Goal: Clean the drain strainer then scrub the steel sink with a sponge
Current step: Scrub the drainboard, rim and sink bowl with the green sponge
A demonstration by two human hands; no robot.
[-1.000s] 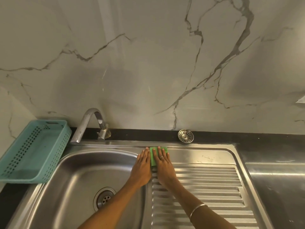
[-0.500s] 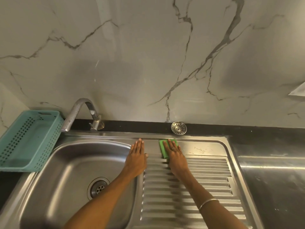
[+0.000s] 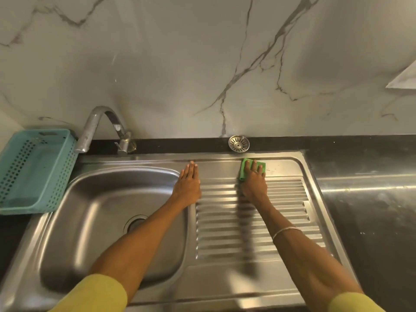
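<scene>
A steel sink (image 3: 74, 224) with a ribbed drainboard (image 3: 290, 206) on its right fills the lower view. My right hand (image 3: 253, 182) presses a green sponge (image 3: 244, 168) flat on the smooth strip at the back of the drainboard. My left hand (image 3: 188, 184) lies flat with fingers together on the ridge between basin and drainboard, holding nothing. The round steel drain strainer (image 3: 239, 143) sits on the black ledge just behind the sponge. My left forearm partly covers the drain hole (image 3: 134, 222) in the basin.
A curved steel tap (image 3: 99, 126) stands at the back left of the basin. A teal perforated plastic basket (image 3: 33, 170) sits left of the sink. A dark countertop (image 3: 371, 199) extends to the right. A marble wall rises behind.
My right hand has slid the sponge rightward along the back of the drainboard, away from my left hand. My left hand has stayed on the ridge. The camera has tilted down.
</scene>
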